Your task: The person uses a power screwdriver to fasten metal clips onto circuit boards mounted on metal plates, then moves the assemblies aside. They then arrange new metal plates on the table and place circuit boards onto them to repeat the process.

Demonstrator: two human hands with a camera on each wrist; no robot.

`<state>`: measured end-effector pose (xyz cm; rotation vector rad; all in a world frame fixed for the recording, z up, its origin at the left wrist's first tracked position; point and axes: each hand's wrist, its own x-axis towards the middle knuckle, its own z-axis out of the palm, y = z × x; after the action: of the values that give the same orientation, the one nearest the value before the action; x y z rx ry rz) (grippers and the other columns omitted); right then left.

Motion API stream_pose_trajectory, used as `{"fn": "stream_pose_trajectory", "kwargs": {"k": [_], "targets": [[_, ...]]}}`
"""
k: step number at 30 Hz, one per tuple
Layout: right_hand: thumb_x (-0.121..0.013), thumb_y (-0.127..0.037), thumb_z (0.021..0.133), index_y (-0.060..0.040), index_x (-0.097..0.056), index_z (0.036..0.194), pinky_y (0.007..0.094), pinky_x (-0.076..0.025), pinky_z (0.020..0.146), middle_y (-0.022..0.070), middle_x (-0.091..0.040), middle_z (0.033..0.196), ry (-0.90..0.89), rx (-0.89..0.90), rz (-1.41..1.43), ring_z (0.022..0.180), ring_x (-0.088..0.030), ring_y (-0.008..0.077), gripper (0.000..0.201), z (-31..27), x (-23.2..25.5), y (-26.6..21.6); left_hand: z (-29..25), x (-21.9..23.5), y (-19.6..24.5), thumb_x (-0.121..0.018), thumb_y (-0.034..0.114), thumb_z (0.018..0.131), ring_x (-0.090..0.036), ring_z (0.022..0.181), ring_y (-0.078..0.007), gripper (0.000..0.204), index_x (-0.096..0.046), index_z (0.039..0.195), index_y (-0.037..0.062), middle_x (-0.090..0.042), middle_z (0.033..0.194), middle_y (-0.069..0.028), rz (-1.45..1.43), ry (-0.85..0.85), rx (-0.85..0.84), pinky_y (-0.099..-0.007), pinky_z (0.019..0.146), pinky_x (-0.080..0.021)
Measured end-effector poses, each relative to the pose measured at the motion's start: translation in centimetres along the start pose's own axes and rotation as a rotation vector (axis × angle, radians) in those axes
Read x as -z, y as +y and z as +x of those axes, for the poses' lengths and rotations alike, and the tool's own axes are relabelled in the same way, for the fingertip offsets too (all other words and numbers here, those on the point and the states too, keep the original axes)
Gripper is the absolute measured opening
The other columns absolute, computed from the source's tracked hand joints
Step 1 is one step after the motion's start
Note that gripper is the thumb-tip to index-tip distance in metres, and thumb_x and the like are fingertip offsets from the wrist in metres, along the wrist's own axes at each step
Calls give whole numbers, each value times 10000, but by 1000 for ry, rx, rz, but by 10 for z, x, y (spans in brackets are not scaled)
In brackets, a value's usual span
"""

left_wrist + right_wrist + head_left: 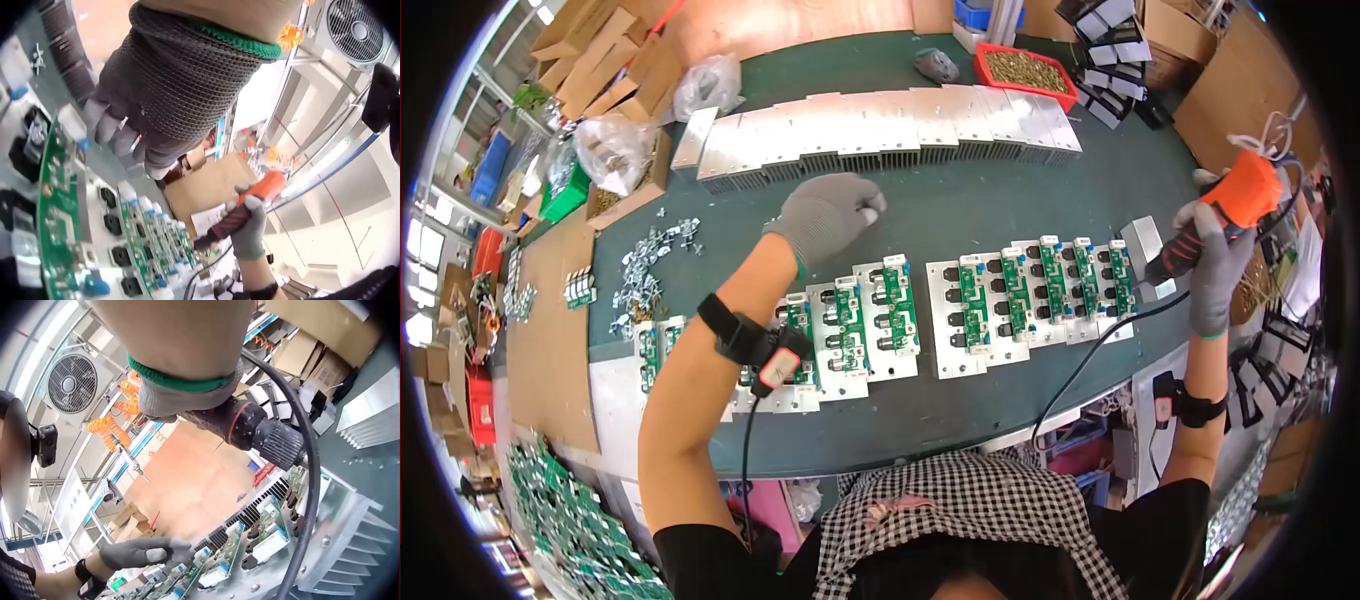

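My right hand (pixel 1215 265), in a grey glove, grips a corded electric screwdriver (pixel 1248 190) with an orange rear and a dark front. Its nose points down beside the rightmost circuit board (pixel 1118 280), next to a bare heat sink (pixel 1142 247). In the right wrist view the dark nose (pixel 282 445) overlaps the board row. My gloved left hand (pixel 832 215) hovers between the back row of heat sinks (pixel 850 125) and the front boards. Its fingers (pixel 128 139) are loosely bent, with nothing seen in them. Green boards (pixel 895 305) lie on metal heat sinks in two groups.
Loose metal clips (pixel 645 270) are piled at the left beside a cardboard sheet (pixel 550 340). A red tray (pixel 1025 75) of small brass-coloured parts stands at the back right. The black cable (pixel 1090 355) crosses the table's front right. Black-and-white parts (pixel 1115 50) are stacked behind.
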<state>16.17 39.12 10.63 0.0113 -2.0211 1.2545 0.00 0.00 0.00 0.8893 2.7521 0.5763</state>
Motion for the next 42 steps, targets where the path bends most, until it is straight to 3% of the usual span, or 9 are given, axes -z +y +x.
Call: {"fn": "stream_pose_trajectory", "kwargs": {"k": [2,3,4,11,17,22,24,30,42], "targets": [[-581,-69,815,64,-522,1168,277,-492,687,111,-631,774,59,126,-58,699,-603,145,382,22,5,-19,14,-19,-27,-706,275,822,-648,994,-265,253,-705,1021,119,-684,1027,-69,109,-169,165,-383,885,-503],[-558,-96,853,76,-526,1153,297,-493,701,109,-624,757,180,103,35,683,-595,165,347,-14,-7,-24,-21,28,-35,-700,272,824,-650,988,-267,244,-705,1014,118,-686,1019,-69,302,-208,238,-386,878,-505],[-552,-113,866,85,-518,1165,304,-489,711,116,-627,772,182,168,71,688,-587,179,360,-8,5,-30,-17,19,-29,-694,270,826,-652,982,-269,236,-704,1006,118,-688,1012,-70,311,-192,255,-388,870,-508],[-525,-144,882,57,-516,1203,395,-486,729,229,-604,980,9,247,572,778,-564,279,380,-8,14,-61,4,-6,-16,-659,236,839,-652,985,-289,195,-700,989,118,-687,1018,-94,384,-203,309,-415,852,-515],[-495,-161,873,5,-486,1241,413,-495,693,249,-573,1093,-48,213,651,751,-570,300,404,-31,-28,-65,-19,-5,-5,-613,173,875,-669,885,-255,201,-689,1044,94,-676,961,-104,518,178,236,-378,785,-530],[-499,-171,853,23,-421,1316,401,-491,680,241,-571,1153,16,139,664,736,-563,274,508,-44,-76,-78,-53,4,54,-589,124,924,-586,776,-80,323,-599,1228,14,-647,983,-55,-534,145,171,-244,674,-506],[-501,-171,851,23,-415,1323,403,-495,681,241,-570,1155,19,108,697,737,-566,273,518,-46,-88,-81,-71,6,94,-587,95,929,-602,819,-80,396,-547,1310,-5,-655,1029,-54,-744,27,222,-239,708,-525],[-507,-172,846,22,-397,1344,407,-505,682,241,-570,1161,-15,57,733,742,-576,268,547,-51,-108,-89,-85,-23,119,-576,56,926,-590,719,-60,376,-575,1300,13,-618,881,-28,-1020,-27,194,-207,691,-513],[-519,-174,834,21,-361,1387,414,-525,686,242,-568,1174,-201,-18,801,752,-597,258,607,-47,-112,-96,-98,-17,118,-617,69,926,-578,765,-54,392,-548,1289,-63,-639,936,-27,-1161,-43,239,-206,658,-508]]}}
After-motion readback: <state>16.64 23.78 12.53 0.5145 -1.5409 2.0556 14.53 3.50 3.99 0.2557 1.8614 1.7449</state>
